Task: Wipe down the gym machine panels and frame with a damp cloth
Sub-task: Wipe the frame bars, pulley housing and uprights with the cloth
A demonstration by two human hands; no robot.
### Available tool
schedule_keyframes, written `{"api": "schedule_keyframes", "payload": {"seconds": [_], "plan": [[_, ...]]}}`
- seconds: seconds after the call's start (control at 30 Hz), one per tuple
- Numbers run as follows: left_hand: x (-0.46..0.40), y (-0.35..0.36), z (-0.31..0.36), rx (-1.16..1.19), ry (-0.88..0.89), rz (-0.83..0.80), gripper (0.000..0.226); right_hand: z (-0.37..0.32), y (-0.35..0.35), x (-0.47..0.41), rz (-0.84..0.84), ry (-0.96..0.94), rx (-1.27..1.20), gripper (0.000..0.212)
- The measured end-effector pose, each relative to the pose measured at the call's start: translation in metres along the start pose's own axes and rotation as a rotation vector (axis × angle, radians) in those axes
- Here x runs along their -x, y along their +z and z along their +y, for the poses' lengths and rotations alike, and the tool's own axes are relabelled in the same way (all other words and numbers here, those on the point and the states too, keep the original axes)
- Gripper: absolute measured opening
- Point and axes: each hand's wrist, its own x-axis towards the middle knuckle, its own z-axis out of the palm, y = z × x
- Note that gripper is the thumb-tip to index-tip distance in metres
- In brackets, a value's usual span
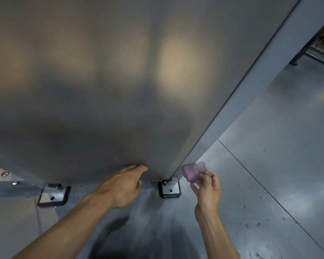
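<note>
A large grey machine panel fills most of the head view, leaning toward me, with a lighter grey side frame along its right edge. My left hand rests flat with its fingers apart against the panel's lower part. My right hand pinches a small purple cloth near the bottom corner of the side frame; the cloth is motion-blurred and I cannot tell whether it touches the frame.
Two black-rimmed metal foot plates anchor the machine to the grey floor. Bolts show at far left. Dark specks dot the floor at right. Another machine's dark base stands at the upper right.
</note>
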Motion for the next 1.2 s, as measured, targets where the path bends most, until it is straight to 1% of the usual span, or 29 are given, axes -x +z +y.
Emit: {"api": "schedule_keyframes", "payload": {"seconds": [0.07,0.1,0.2,0.33,0.37,0.43,0.5,0.57,0.63,0.77,0.83,0.93,0.97,1.07,1.2], "plan": [[-0.001,0.000,0.002,0.004,0.003,0.002,0.053,0.000,-0.001,-0.001,-0.021,-0.017,0.019,0.017],[0.000,0.000,0.002,0.003,0.004,0.003,0.053,-0.001,0.000,-0.001,-0.031,0.004,0.023,0.017],[0.000,-0.001,0.002,0.002,0.013,-0.005,0.054,-0.004,0.001,-0.001,-0.041,0.059,-0.010,0.022],[-0.001,-0.001,0.002,0.006,0.019,-0.008,0.054,-0.015,0.005,0.006,-0.117,-0.003,-0.120,0.029],[-0.001,-0.001,0.001,0.009,0.019,-0.009,0.054,-0.016,0.007,0.008,-0.116,-0.001,-0.123,0.028],[-0.002,0.000,0.001,0.017,0.020,-0.008,0.054,-0.007,0.005,0.008,-0.045,0.083,-0.099,0.023],[-0.002,0.000,0.002,0.018,0.020,-0.007,0.054,0.010,0.001,0.007,0.028,0.229,-0.085,0.023],[-0.002,0.000,0.002,0.017,0.023,-0.006,0.054,0.018,0.002,0.007,0.019,0.307,-0.107,0.019],[-0.003,0.001,0.004,0.011,0.036,0.002,0.054,0.006,0.011,0.006,-0.028,0.285,-0.155,0.019],[-0.004,0.002,0.004,0.016,0.060,0.016,0.053,-0.036,0.020,0.009,-0.062,0.081,-0.355,0.024],[-0.005,0.003,0.004,0.024,0.069,0.031,0.053,-0.042,0.019,0.011,-0.050,0.011,-0.331,0.024],[-0.007,0.005,0.008,0.050,0.103,0.047,0.054,-0.036,0.014,0.008,0.028,0.073,-0.190,0.026],[-0.008,0.006,0.010,0.062,0.120,0.054,0.054,-0.035,0.011,0.007,0.031,0.093,-0.177,0.026],[-0.009,0.007,0.013,0.094,0.175,0.100,0.054,-0.052,0.010,0.016,-0.033,0.064,-0.218,0.025],[-0.004,0.001,0.030,0.133,0.248,0.174,0.056,-0.092,0.014,0.039,-0.132,-0.052,-0.299,0.022]]}}
